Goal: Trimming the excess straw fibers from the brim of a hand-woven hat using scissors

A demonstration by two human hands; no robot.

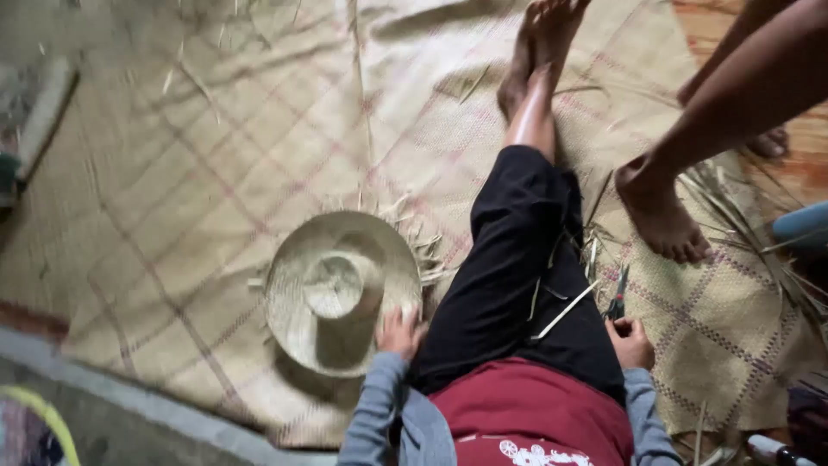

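Head view: the left hand [400, 330] is seen resting on the near rim of a woven straw hat [341, 290], fingers spread and curled lightly over the brim. The hat is laid crown-up on the woven mat [216, 173], just beside the black-trousered leg [517, 259], toward the mat's near edge. The right hand [631, 343] is closed loosely around the handles of a pair of scissors [617, 298], which are pointed away over the mat. Another person's bare foot [660, 216] is planted farther out.

Beyond the right hand [631, 343], another person's legs [690, 147] leave the top edge; the scissors [617, 298] beside it are blurred.
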